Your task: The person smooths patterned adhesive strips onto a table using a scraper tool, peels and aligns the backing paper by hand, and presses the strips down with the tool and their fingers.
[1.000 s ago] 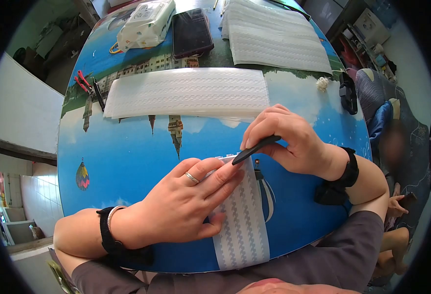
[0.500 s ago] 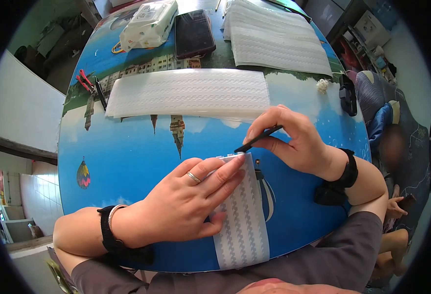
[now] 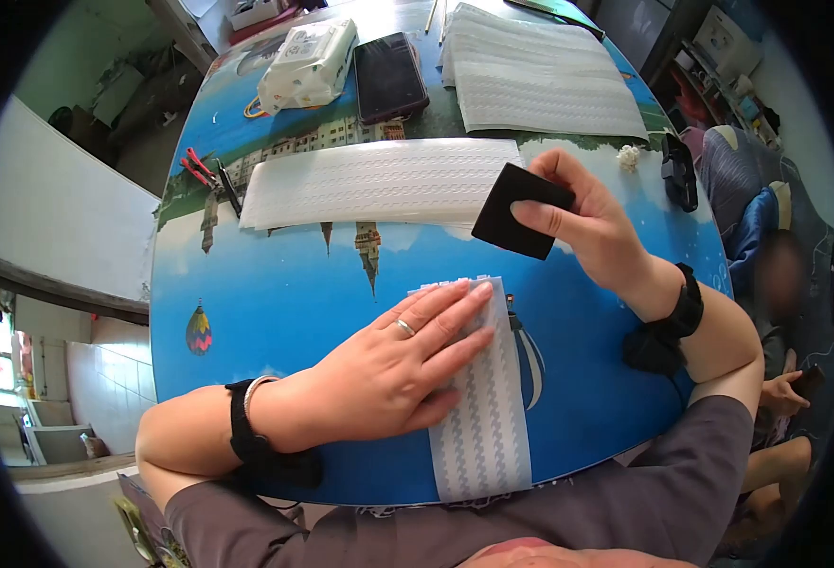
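My left hand (image 3: 403, 364) lies flat with spread fingers on a white patterned strip (image 3: 483, 426), its fingertips near the strip's far end, where small tabs stick out. The strip runs down to the table's near edge. Above and to the right of it, my right hand (image 3: 587, 218) holds a flat black square (image 3: 516, 213), thumb on its face and fingers behind. The square is raised off the strip, in front of the right end of a stack of white patterned sheets (image 3: 369, 182).
Farther back lie a wipes pack (image 3: 309, 62), a phone (image 3: 390, 78) and a larger pile of white sheets (image 3: 540, 80). Red-handled pliers (image 3: 196, 168) and a black pen (image 3: 229, 188) are at the left. A black strap (image 3: 679, 173) lies at the right. Another person's hand (image 3: 782, 394) holds a phone beyond the table.
My right hand has lifted away from the strip's far end and turned the black piece so its flat face shows. My left hand stays on the strip; the whole view has shifted slightly.
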Tool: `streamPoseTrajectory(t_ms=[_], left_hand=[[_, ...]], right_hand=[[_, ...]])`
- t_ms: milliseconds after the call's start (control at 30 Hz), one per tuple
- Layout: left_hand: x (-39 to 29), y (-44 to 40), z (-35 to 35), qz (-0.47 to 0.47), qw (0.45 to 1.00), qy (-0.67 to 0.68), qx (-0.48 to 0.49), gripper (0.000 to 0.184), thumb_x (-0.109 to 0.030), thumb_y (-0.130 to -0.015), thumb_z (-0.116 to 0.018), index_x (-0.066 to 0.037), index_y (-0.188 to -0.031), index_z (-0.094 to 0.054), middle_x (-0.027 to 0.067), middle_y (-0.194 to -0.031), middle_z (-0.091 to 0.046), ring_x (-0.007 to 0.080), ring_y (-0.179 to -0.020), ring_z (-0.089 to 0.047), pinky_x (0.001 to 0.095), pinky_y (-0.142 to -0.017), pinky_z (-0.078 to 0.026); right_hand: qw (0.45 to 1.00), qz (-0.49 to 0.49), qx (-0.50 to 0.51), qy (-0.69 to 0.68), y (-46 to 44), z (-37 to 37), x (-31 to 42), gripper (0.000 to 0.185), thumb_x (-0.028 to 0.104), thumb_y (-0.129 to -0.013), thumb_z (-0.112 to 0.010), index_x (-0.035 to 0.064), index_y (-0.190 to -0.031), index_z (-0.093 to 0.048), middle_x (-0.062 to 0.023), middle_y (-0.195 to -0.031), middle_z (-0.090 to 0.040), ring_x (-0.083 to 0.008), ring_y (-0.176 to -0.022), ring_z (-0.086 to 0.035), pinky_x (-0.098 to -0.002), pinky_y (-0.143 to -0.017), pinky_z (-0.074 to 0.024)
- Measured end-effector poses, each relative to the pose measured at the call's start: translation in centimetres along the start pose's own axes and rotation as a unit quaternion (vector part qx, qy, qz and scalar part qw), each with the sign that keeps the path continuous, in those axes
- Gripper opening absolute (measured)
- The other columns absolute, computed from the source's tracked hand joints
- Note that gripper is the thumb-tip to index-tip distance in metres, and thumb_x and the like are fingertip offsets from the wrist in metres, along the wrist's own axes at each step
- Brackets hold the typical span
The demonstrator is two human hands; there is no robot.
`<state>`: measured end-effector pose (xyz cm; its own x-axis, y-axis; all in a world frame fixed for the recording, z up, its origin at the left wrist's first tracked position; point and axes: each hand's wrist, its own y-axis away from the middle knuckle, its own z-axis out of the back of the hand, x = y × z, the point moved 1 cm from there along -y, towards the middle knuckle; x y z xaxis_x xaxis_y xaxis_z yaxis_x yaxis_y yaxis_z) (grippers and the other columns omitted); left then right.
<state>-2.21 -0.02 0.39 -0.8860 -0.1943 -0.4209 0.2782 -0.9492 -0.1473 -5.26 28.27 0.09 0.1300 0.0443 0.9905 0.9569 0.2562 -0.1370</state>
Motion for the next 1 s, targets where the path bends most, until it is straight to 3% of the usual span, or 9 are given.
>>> streamPoseTrajectory(t_ms=[233,333,467,600,700,800,900,1000], left_hand=[[0.5,-0.1,0.3,0.029,0.999,-0.041,0.012,0.082,-0.046,-0.093,-0.077,-0.011,-0.159,-0.044,0.0255,-0.169,-0.029,0.0446,-0.158,-0.026,0.0565,-0.128,-0.027],[0.5,-0.1,0.3,0.054,0.997,-0.042,0.025,0.086,-0.052,-0.093,-0.075,-0.013,-0.162,-0.041,0.0255,-0.170,-0.027,0.0449,-0.159,-0.023,0.0564,-0.129,-0.025],[0.4,-0.1,0.7,0.086,0.994,-0.060,0.016,0.093,-0.059,-0.092,-0.074,-0.013,-0.164,-0.038,0.0260,-0.171,-0.026,0.0452,-0.160,-0.021,0.0567,-0.129,-0.023],[0.3,-0.1,0.9,0.099,0.992,-0.075,-0.001,0.098,-0.064,-0.087,-0.077,-0.012,-0.162,-0.041,0.0260,-0.169,-0.029,0.0450,-0.159,-0.025,0.0569,-0.129,-0.024],[0.4,-0.1,1.2,0.101,0.993,-0.067,0.000,0.097,-0.063,-0.085,-0.079,-0.012,-0.160,-0.044,0.0248,-0.166,-0.033,0.0443,-0.156,-0.030,0.0565,-0.129,-0.025],[0.1,-0.3,1.3,0.095,0.995,-0.039,-0.016,0.094,-0.056,-0.080,-0.087,-0.013,-0.155,-0.050,0.0211,-0.164,-0.038,0.0424,-0.149,-0.040,0.0550,-0.124,-0.033],[0.0,-0.5,1.6,0.086,0.996,-0.011,-0.030,0.087,-0.048,-0.079,-0.090,-0.014,-0.150,-0.056,0.0191,-0.163,-0.040,0.0406,-0.145,-0.044,0.0528,-0.119,-0.040],[-0.2,-0.6,1.8,0.073,0.997,-0.012,-0.036,0.080,-0.045,-0.079,-0.090,-0.013,-0.146,-0.060,0.0186,-0.162,-0.041,0.0391,-0.143,-0.046,0.0510,-0.117,-0.043]], right_hand=[[0.996,-0.022,0.085,-0.003,0.3,-0.2,0.9,0.023,0.026,-0.105,-0.071,0.0070,-0.109,-0.059,0.0015,-0.097,-0.062,-0.0058,-0.092,-0.056,-0.0231,-0.081,-0.0467],[0.984,0.016,0.122,0.131,0.5,-0.3,0.6,0.024,0.025,-0.105,-0.071,0.0053,-0.108,-0.058,-0.0009,-0.094,-0.063,-0.0091,-0.089,-0.056,-0.0273,-0.079,-0.0478],[0.959,0.081,0.031,0.271,0.7,-0.8,1.4,0.023,0.024,-0.106,-0.070,0.0038,-0.107,-0.058,-0.0012,-0.093,-0.063,-0.0096,-0.088,-0.056,-0.0292,-0.078,-0.0487],[0.997,0.005,0.067,0.043,0.3,0.2,1.2,0.018,0.020,-0.108,-0.066,0.0069,-0.114,-0.056,0.0055,-0.100,-0.056,-0.0033,-0.095,-0.052,-0.0221,-0.082,-0.0441],[0.998,0.003,0.067,-0.005,-0.1,0.1,0.5,0.018,0.018,-0.107,-0.067,0.0069,-0.116,-0.055,0.0046,-0.104,-0.058,-0.0031,-0.098,-0.054,-0.0209,-0.086,-0.0463],[0.998,-0.002,0.068,0.004,-0.3,0.6,-0.6,0.019,0.013,-0.105,-0.069,0.0070,-0.119,-0.055,0.0037,-0.108,-0.061,-0.0035,-0.101,-0.057,-0.0212,-0.090,-0.0487],[0.998,-0.003,0.039,-0.049,-0.4,0.4,-0.7,0.024,0.010,-0.102,-0.073,0.0054,-0.120,-0.058,0.0017,-0.104,-0.064,-0.0048,-0.095,-0.060,-0.0216,-0.083,-0.0499],[0.999,0.034,0.010,-0.028,-0.1,0.0,-0.8,0.025,0.007,-0.102,-0.072,0.0054,-0.123,-0.056,-0.0011,-0.104,-0.067,-0.0061,-0.097,-0.062,-0.0228,-0.085,-0.0512]])
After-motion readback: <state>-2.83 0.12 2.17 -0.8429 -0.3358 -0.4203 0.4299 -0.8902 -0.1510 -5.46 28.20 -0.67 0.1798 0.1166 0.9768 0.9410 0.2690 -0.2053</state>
